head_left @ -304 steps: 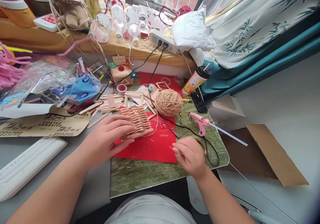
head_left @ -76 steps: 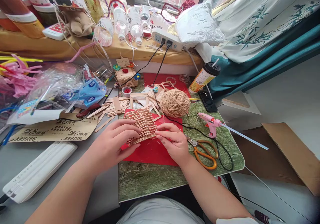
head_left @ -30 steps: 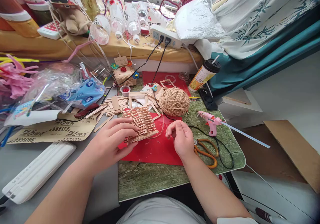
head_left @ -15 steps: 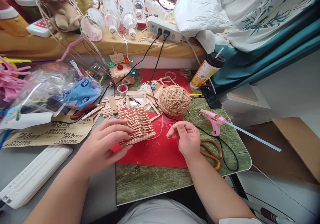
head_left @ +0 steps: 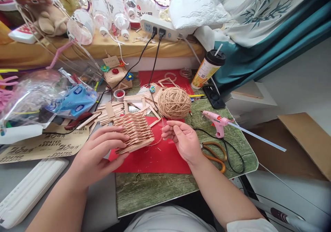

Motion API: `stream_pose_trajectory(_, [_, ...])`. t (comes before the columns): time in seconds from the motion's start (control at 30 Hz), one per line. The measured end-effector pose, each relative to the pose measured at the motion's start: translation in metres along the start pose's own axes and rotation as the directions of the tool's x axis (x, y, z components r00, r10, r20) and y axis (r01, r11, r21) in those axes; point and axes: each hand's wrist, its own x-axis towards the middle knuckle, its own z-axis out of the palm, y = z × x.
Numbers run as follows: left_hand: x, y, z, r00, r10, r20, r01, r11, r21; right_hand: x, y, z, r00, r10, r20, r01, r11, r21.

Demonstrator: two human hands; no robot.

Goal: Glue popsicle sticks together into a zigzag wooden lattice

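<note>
My left hand (head_left: 99,152) grips a box-like stack of wooden craft sticks (head_left: 136,130) by its left side, fingers over the top and thumb below. The stack is tilted over a red sheet (head_left: 155,161). To its right, my right hand (head_left: 184,140) is closed, thumb pressed to the forefinger. Whatever it pinches is too small to make out. A thin strand of twine (head_left: 158,141) passes by its fingertips toward the stack. Behind the hands lies a ball of jute twine (head_left: 174,103).
A pink hot glue gun (head_left: 216,121) and orange-handled scissors (head_left: 214,156) lie at right. Behind them stand a phone (head_left: 214,96) and a drink cup (head_left: 208,69). Loose craft sticks (head_left: 106,114), sandpaper (head_left: 51,142) and a decorated stick box (head_left: 116,78) are at left. Black cords cross the table.
My right hand has moved left, closer to the stack and the twine strand. My left hand still holds the stack. The whole view has shifted slightly.
</note>
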Motion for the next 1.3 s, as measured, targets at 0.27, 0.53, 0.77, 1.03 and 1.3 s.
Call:
stream_pose_trajectory(0.27, [-0.002, -0.002, 0.0, 1.0, -0.004, 0.011, 0.004, 1.0, -0.001, 0.001, 0.0, 0.004, 0.998, 0.006, 0.07, -0.009, 0.999, 0.038])
stream_pose_trajectory(0.53, [-0.006, -0.006, -0.003, 1.0, -0.022, 0.021, 0.022, 1.0, 0.002, 0.0, 0.004, 0.0, 1.0, 0.009, -0.024, -0.009, 1.0, -0.003])
stream_pose_trajectory(0.77, [-0.004, -0.005, -0.001, 1.0, -0.004, 0.01, 0.004, 1.0, -0.001, -0.004, 0.005, -0.002, 1.0, -0.007, 0.017, 0.008, 0.998, -0.062])
stream_pose_trajectory(1.03, [-0.003, -0.002, -0.002, 1.0, 0.005, 0.0, -0.005, 1.0, -0.009, -0.005, 0.005, -0.001, 0.997, -0.026, 0.067, 0.029, 0.999, -0.041])
stream_pose_trajectory(1.3, [-0.003, 0.009, 0.003, 0.997, 0.024, -0.068, -0.015, 0.991, 0.131, -0.007, 0.01, 0.005, 0.995, 0.054, 0.088, -0.046, 0.995, -0.091])
